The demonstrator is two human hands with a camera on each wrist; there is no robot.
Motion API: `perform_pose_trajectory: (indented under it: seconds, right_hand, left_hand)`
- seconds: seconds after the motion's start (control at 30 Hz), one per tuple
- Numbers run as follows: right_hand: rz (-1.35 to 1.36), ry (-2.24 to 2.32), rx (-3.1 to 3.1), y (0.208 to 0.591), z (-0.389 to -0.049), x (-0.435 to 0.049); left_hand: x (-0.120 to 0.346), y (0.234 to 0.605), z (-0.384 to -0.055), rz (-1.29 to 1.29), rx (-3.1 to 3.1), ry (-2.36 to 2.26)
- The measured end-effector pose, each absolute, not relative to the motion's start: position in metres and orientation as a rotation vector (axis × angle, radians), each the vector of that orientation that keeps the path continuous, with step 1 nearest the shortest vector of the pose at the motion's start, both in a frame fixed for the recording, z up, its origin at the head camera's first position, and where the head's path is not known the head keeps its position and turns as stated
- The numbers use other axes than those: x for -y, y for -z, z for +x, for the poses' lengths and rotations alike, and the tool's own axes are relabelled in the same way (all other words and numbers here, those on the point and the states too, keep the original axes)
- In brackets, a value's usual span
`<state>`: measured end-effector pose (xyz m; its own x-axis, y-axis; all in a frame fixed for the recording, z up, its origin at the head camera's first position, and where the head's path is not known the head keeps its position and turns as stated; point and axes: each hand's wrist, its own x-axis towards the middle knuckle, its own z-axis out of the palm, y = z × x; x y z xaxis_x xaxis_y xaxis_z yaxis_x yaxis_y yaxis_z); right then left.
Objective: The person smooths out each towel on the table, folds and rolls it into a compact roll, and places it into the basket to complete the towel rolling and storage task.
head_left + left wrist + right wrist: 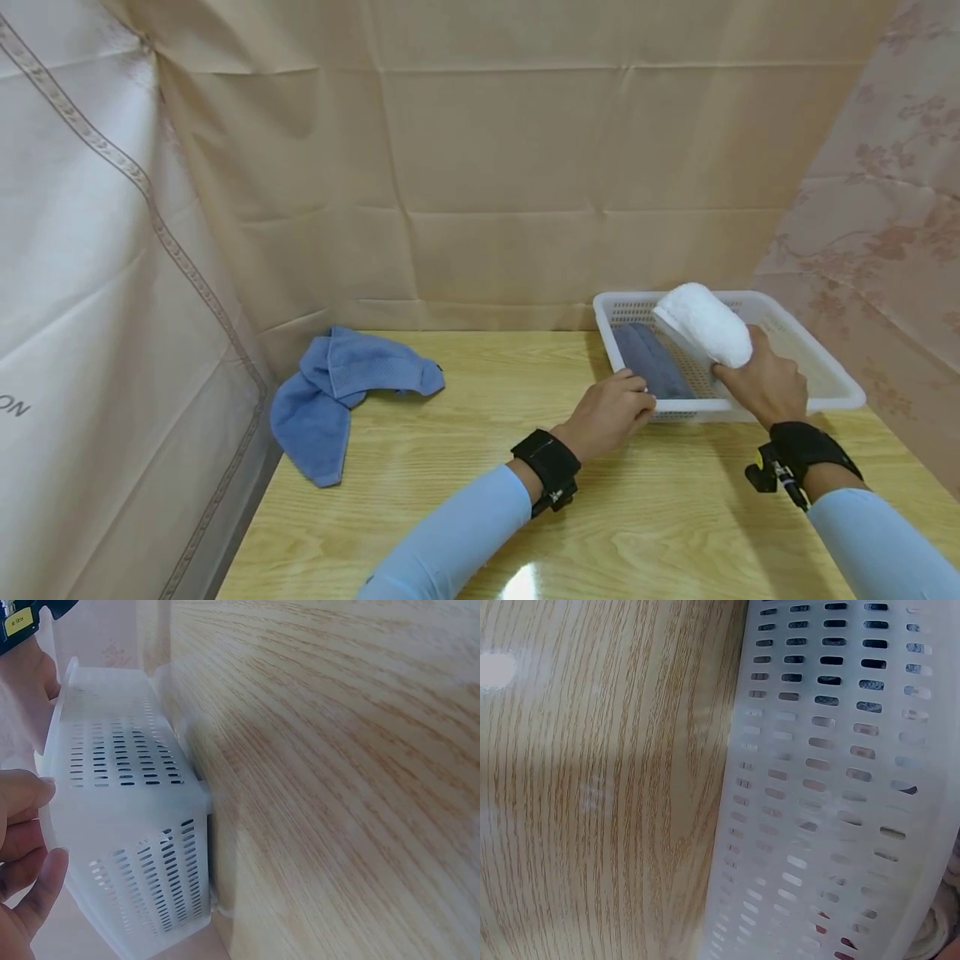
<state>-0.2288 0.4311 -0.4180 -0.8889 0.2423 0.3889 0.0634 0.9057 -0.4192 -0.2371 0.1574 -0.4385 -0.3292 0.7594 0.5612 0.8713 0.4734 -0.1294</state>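
We see the right hand (765, 379) gripping the near end of a white rolled towel (705, 325), thumb and fingers closed about it, though the fingertips are partly hidden. Taking the basket's middle as the dial's centre, with twelve away from us, that hand sits at four o'clock and the roll slants from it towards ten. The roll is over the white perforated plastic basket (697, 407); we cannot tell whether its underside touches anything there.

At eight o'clock, on the near left corner, the left hand (609, 412) pinches the basket's rim, its thumb bent against the edge in the left wrist view. Inside, at nine o'clock, a blue-grey rolled towel (651, 360) lies lengthwise along the wall.

Both wrists carry black straps (551, 462), and light blue sleeves (465, 525) reach in from the near side. The basket stands on a wood-grain table (420, 450). Well apart from it, at nine o'clock, we find a crumpled blue towel (352, 383). Beyond, a creased beige curtain (487, 167) hangs at twelve, a pink floral cloth (885, 250) at two, and a whitish cloth with a patterned band (90, 292) at nine.
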Motion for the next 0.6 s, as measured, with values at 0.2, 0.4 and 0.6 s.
perform_pose_trajectory:
  seconds: [0.2, 0.4, 0.6]
  right_hand:
    - [-0.236, -0.537, 2.661, 0.4194, -0.2293, -0.4318]
    - [-0.260, -0.536, 2.708, 0.4210, -0.2300, -0.4312]
    - [-0.294, -0.536, 2.748, 0.4195, -0.2341, -0.4298]
  left_hand:
    - [-0.1580, 0.4389, -0.2366, -1.345, 2.152, 0.264]
    - [-0.1582, 0.4380, -0.2353, -1.348, 2.142, 0.260]
    - [-0.1585, 0.4377, -0.2363, -1.330, 2.138, 0.238]
